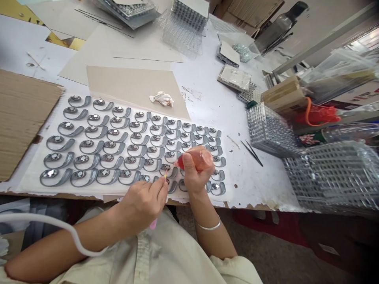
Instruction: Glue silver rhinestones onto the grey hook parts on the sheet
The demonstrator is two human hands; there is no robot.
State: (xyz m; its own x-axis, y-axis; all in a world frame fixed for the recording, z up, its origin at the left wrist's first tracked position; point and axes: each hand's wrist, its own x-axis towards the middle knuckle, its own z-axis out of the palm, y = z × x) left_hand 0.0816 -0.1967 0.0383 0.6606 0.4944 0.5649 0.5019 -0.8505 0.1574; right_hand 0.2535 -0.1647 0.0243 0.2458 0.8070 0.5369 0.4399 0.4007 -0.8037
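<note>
A white sheet [35, 173] at the table's front edge carries several rows of grey hook-shaped pieces [85, 146], each with a shiny round stone. My left hand [143, 201] is closed around a thin pink stick [153, 225], whose yellow tip touches a piece in the front row near the sheet's middle. My right hand [195, 167] is closed around a small orange-red squeeze bottle [198, 159], its red tip pointing left and down at the same spot. The two hands are almost touching.
Black tweezers [252, 153] lie right of the sheet. Stacked clear plastic trays [331, 173] crowd the right side. A crumpled white cloth [161, 98] rests on grey cardboard [127, 85] behind the sheet. Brown corrugated cardboard [20, 114] lies at the left.
</note>
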